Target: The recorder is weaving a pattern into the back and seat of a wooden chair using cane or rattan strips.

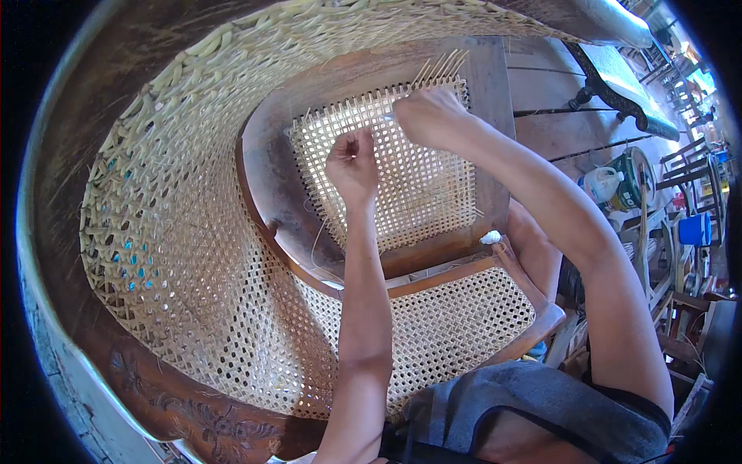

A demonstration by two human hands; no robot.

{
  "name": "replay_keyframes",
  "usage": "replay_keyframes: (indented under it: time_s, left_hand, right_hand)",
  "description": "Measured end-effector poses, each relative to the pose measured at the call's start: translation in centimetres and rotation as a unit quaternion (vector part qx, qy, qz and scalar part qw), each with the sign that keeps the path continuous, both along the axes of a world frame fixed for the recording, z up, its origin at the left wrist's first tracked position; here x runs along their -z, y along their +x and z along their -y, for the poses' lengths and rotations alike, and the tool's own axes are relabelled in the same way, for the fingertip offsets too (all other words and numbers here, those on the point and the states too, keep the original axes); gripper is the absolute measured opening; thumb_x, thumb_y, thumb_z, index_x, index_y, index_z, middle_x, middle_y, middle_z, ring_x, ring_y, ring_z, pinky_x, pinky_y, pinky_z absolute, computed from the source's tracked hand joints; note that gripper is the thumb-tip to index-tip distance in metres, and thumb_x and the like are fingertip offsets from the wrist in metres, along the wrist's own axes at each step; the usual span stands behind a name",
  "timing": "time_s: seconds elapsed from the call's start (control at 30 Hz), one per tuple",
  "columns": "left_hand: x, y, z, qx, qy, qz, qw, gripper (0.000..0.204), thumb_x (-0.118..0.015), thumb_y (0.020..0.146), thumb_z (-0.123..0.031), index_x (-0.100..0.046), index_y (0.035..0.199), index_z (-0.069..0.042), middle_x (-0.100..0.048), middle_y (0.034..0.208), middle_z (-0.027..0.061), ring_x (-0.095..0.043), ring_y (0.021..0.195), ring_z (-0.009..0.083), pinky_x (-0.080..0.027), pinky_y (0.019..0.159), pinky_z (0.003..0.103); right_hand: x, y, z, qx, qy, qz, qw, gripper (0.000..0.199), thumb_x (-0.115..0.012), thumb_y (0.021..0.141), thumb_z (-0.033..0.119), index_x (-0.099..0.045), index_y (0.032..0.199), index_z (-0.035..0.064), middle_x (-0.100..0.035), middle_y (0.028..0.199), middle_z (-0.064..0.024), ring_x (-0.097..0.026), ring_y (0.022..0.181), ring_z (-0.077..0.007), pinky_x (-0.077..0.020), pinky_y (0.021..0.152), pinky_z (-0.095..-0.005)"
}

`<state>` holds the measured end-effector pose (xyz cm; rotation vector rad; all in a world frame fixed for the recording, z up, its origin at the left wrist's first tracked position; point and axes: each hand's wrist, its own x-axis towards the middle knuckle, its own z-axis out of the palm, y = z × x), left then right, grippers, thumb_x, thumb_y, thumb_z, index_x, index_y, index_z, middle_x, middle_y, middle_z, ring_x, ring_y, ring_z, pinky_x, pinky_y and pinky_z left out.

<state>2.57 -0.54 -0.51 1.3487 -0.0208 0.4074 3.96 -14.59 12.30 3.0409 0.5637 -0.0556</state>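
Observation:
A woven cane seat panel (417, 193) is set in a wooden seat frame (267, 147), with both hands over its far half. My left hand (353, 164) is curled, thumb and fingers meeting in a ring; whatever they pinch, if anything, is too small to see. To its right and farther away, my right hand (433, 116) is closed in a fist. A thin pale tip (386, 117) shows at its left side, but its kind is unclear. Loose cane ends (442, 68) stick up along the panel's far edge beyond my right hand. A thin strand (315, 243) loops at the panel's near left.
A curved woven cane backrest (178, 232) with a carved wooden rim (220, 421) wraps round the left and near sides. A white lump (491, 237) sits by the near right corner. Farther right are a white jug (601, 184), a blue bucket (694, 230) and wooden furniture.

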Motion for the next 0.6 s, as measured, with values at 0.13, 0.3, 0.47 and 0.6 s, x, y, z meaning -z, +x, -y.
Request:
replay_keyframes:
  time_s: [0.13, 0.3, 0.47, 0.6]
  left_hand:
    - [0.5, -0.2, -0.1, -0.045, 0.070, 0.013, 0.996, 0.007, -0.068, 0.084, -0.007, -0.067, 0.081, -0.001, -0.058, 0.064, -0.0029, -0.049, 0.058, 0.0041, -0.042, 0.055, 0.021]
    - [-0.1, -0.3, -0.1, -0.075, 0.124, -0.028, 0.989, 0.008, -0.066, 0.082, -0.007, -0.066, 0.077, -0.001, -0.060, 0.064, 0.0018, -0.052, 0.057, 0.0066, -0.044, 0.055, 0.024]
    - [-0.2, -0.2, -0.8, -0.079, 0.175, -0.029, 0.981, 0.009, -0.069, 0.083, -0.006, -0.066, 0.080, 0.002, -0.063, 0.065, 0.0015, -0.054, 0.059, 0.0042, -0.042, 0.054, 0.021]
    - [-1.6, 0.0, -1.1, -0.051, 0.265, -0.041, 0.962, 0.017, -0.074, 0.080, -0.017, -0.071, 0.083, -0.001, -0.067, 0.076, 0.0153, -0.065, 0.067, 0.0266, -0.051, 0.066, 0.037]
  right_hand:
    - [0.6, -0.1, -1.0, -0.013, -0.023, -0.026, 0.999, 0.016, -0.061, 0.079, 0.007, -0.072, 0.089, 0.0021, -0.071, 0.096, -0.0166, -0.070, 0.089, -0.0305, -0.0561, 0.074, -0.0409]
    - [1.9, 0.1, -2.7, -0.010, -0.006, -0.005, 1.000, 0.015, -0.061, 0.080, 0.008, -0.072, 0.089, 0.0019, -0.071, 0.096, -0.0163, -0.070, 0.091, -0.0302, -0.0563, 0.076, -0.0406]
    - [1.7, 0.3, -3.0, -0.011, -0.015, -0.004, 1.000, 0.016, -0.060, 0.082, 0.009, -0.072, 0.089, 0.0028, -0.071, 0.096, -0.0164, -0.069, 0.094, -0.0296, -0.0556, 0.078, -0.0401]
    - [1.1, 0.5, -2.0, -0.025, -0.006, -0.004, 1.000, 0.017, -0.062, 0.082, 0.013, -0.073, 0.089, 0.0035, -0.071, 0.097, -0.0153, -0.069, 0.095, -0.0284, -0.0550, 0.079, -0.0411]
